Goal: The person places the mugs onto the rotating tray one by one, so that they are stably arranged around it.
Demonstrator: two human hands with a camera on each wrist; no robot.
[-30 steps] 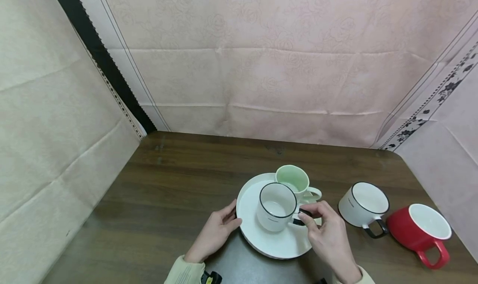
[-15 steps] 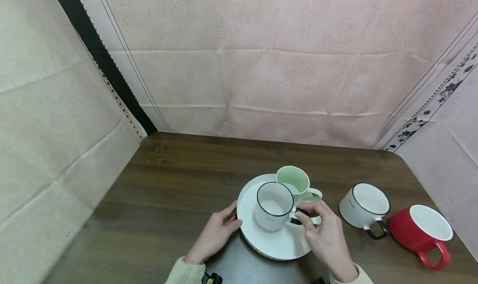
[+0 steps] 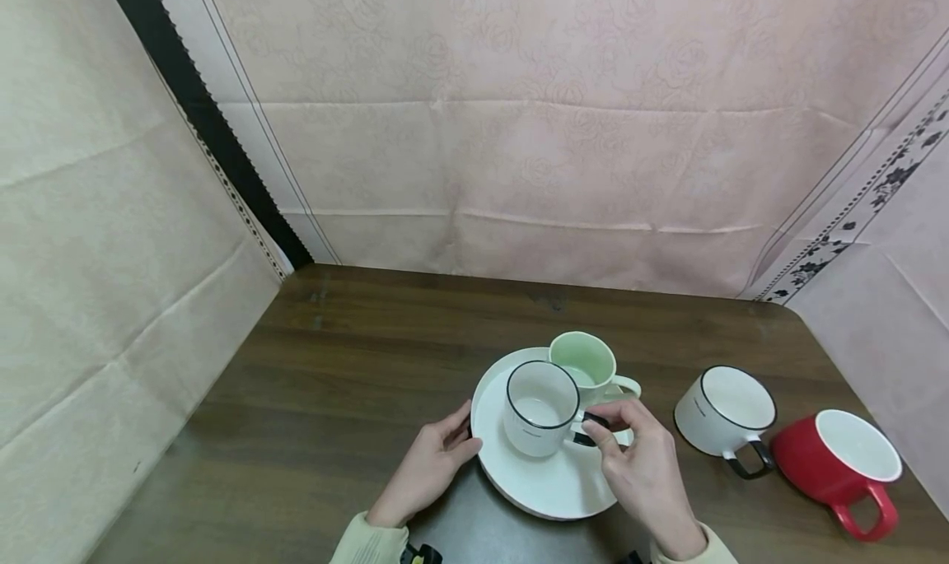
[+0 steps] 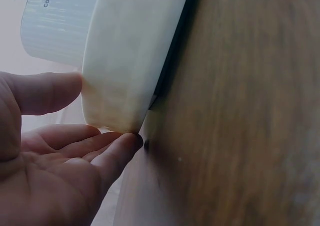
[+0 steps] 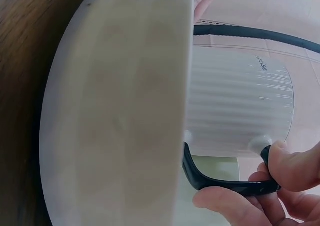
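A white enamel-style mug (image 3: 542, 416) with a black rim and black handle is upright over a round white tray (image 3: 541, 494) with a deep side wall. My right hand (image 3: 645, 465) pinches that mug's handle (image 5: 240, 186) between thumb and fingers. At the tray's left side, my left hand (image 3: 433, 457) touches the side wall (image 4: 125, 50) with its fingers and rests its thumb tip at the rim. A light green mug (image 3: 586, 358) stands at the tray's back, directly behind the white mug and partly hidden by it.
Right of the tray, a second white mug (image 3: 722, 412) with a black handle stands on the brown wooden table (image 3: 334, 366). A red mug (image 3: 830, 465), white inside, is beside it at far right. Patterned cloth (image 3: 556, 160) hangs behind the table and at both sides.
My right hand has moved the white mug a little to the left over the tray. My left hand keeps its place at the tray's edge.
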